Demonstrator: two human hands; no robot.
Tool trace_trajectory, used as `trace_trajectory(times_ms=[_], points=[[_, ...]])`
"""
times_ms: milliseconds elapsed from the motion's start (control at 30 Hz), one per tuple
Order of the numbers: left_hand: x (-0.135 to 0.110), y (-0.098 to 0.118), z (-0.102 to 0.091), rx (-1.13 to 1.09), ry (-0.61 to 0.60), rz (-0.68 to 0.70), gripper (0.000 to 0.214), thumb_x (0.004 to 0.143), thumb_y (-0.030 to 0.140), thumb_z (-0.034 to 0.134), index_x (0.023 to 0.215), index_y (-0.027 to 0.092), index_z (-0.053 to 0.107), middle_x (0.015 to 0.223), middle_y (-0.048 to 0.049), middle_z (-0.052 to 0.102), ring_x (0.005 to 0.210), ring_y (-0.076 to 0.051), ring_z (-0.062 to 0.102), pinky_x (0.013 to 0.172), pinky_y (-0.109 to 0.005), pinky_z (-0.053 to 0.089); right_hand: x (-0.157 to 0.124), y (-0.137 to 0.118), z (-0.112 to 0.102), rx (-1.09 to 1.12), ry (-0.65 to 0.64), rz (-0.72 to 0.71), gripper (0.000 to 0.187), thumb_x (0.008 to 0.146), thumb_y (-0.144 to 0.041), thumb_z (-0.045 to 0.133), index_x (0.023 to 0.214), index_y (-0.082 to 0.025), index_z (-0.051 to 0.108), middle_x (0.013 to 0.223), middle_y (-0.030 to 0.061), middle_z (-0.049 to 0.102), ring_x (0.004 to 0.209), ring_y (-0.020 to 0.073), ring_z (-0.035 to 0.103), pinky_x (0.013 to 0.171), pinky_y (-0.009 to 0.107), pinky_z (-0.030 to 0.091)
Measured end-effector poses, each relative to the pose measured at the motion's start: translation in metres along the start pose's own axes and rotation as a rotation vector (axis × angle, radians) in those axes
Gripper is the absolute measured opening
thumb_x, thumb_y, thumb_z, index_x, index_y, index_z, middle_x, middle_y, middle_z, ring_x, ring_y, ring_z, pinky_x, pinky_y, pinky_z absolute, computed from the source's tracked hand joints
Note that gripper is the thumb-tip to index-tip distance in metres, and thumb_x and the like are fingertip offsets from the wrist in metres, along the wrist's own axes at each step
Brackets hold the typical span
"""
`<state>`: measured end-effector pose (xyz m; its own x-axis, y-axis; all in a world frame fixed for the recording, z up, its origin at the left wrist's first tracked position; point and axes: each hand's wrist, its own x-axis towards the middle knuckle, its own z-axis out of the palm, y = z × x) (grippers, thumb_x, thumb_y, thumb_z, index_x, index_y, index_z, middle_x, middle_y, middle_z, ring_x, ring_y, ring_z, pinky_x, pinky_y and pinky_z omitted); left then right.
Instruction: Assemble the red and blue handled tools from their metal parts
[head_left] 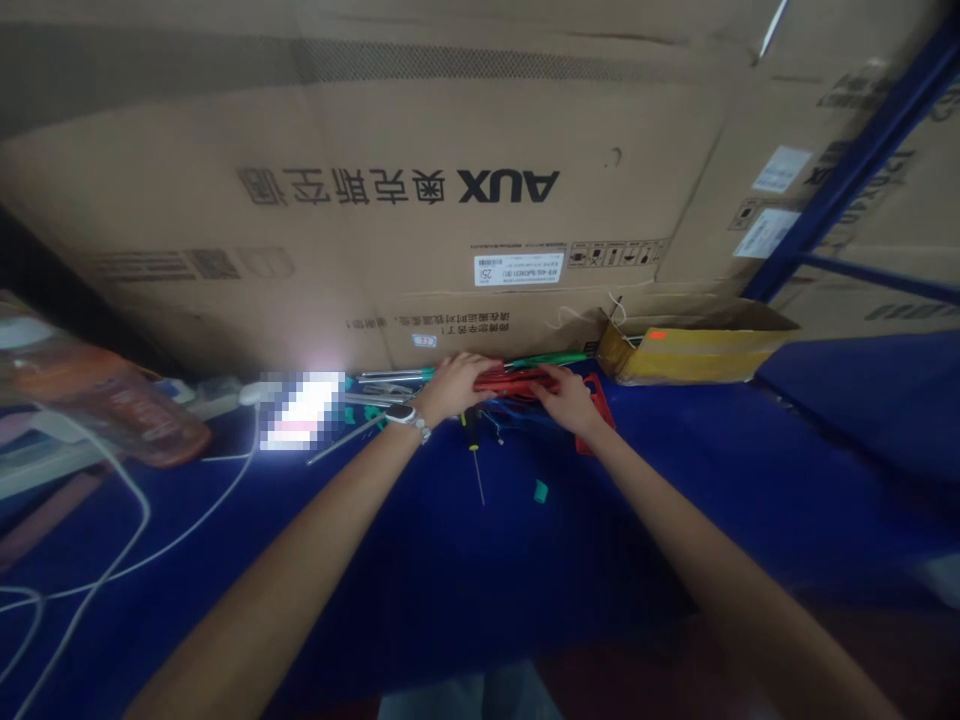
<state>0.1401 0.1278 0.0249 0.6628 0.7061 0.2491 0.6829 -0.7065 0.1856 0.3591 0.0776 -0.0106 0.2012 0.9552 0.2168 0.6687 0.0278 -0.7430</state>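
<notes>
With fingers curled, your left hand and right hand pinch opposite ends of the red bundle at the blue table's back, apparently steadying it, and any next move calls for even grips.

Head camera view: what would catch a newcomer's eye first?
Probably the big cardboard surface across the back, its bold AUX lettering upside down. Below it, the left hand and the right hand touch red items near the back of the blue tabletop. A glaring pixelated patch shines left of them.
</notes>
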Motion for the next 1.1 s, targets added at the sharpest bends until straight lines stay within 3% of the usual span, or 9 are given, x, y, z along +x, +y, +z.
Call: trace_trajectory(times_ms=[133, 267, 433, 567, 767, 900, 1100], points=[[-0.003, 0.001, -0.009, 0.043, 0.060, -0.072, 0.062, 0.080, 0.044, 0.079, 0.134, 0.024, 0.058, 0.134, -0.0107, 0.062, 0.123, -0.035, 0.053, 0.102, -0.048, 0.039, -0.018, -0.015, 0.004, -0.210, 0.074, -0.041, 0.048, 0.085, -0.036, 0.063, 0.131, -0.023, 0.065, 0.146, 0.0123, 0.054, 0.136, 0.0381, 0.043, 0.109, 0.060, 0.034], [-0.022, 0.009, -0.013, 0.022, 0.190, -0.068, 0.052, 0.085, 0.047, 0.073, 0.129, 0.022, 0.059, 0.131, -0.0094, 0.062, 0.121, -0.033, 0.055, 0.099, -0.048, 0.041, -0.039, -0.029, 0.009, -0.219, 0.145, -0.143, 0.044, 0.085, -0.035, 0.061, 0.128, -0.025, 0.066, 0.142, 0.0114, 0.055, 0.129, 0.0370, 0.046, 0.103, 0.057, 0.037], [-0.075, 0.013, -0.014, -0.069, 0.407, -0.075, 0.016, 0.096, 0.027, 0.059, 0.110, 0.020, 0.064, 0.110, -0.0062, 0.065, 0.106, -0.025, 0.061, 0.094, -0.042, 0.047, -0.064, -0.048, 0.021, -0.181, 0.122, -0.343, 0.032, 0.086, -0.030, 0.059, 0.116, -0.025, 0.068, 0.126, 0.0107, 0.062, 0.116, 0.0330, 0.052, 0.094, 0.050, 0.041], [-0.123, -0.003, -0.015, -0.113, 0.483, -0.158, 0.006, 0.095, 0.019, 0.057, 0.099, 0.020, 0.062, 0.098, -0.0038, 0.065, 0.095, -0.022, 0.063, 0.087, -0.037, 0.051, -0.072, -0.070, 0.039, -0.169, 0.032, -0.418, 0.021, 0.086, -0.028, 0.060, 0.104, -0.025, 0.070, 0.115, 0.0092, 0.066, 0.108, 0.0305, 0.054, 0.091, 0.047, 0.040], [-0.167, -0.040, -0.018, -0.046, 0.442, -0.285, 0.009, 0.090, 0.016, 0.060, 0.099, 0.020, 0.063, 0.102, -0.0065, 0.067, 0.100, -0.027, 0.062, 0.090, -0.043, 0.051, -0.065, -0.096, 0.065, -0.203, -0.072, -0.433, 0.012, 0.084, -0.025, 0.064, 0.093, -0.024, 0.072, 0.108, 0.0076, 0.068, 0.108, 0.0298, 0.055, 0.090, 0.044, 0.038], [-0.171, -0.047, -0.015, -0.010, 0.404, -0.331, 0.014, 0.090, 0.017, 0.060, 0.103, 0.021, 0.065, 0.109, -0.0076, 0.067, 0.106, -0.029, 0.061, 0.093, -0.046, 0.049, -0.065, -0.095, 0.067, -0.181, -0.064, -0.424, 0.010, 0.085, -0.024, 0.063, 0.091, -0.024, 0.071, 0.104, 0.0065, 0.069, 0.106, 0.0281, 0.057, 0.090, 0.044, 0.038], [-0.166, -0.038, -0.011, -0.006, 0.415, -0.307, 0.015, 0.092, 0.020, 0.059, 0.106, 0.021, 0.065, 0.116, -0.0078, 0.067, 0.110, -0.030, 0.059, 0.095, -0.046, 0.047, -0.077, -0.089, 0.062, -0.140, -0.059, -0.421, 0.011, 0.085, -0.025, 0.062, 0.091, -0.024, 0.071, 0.103, 0.0068, 0.069, 0.106, 0.0287, 0.057, 0.091, 0.046, 0.038]])
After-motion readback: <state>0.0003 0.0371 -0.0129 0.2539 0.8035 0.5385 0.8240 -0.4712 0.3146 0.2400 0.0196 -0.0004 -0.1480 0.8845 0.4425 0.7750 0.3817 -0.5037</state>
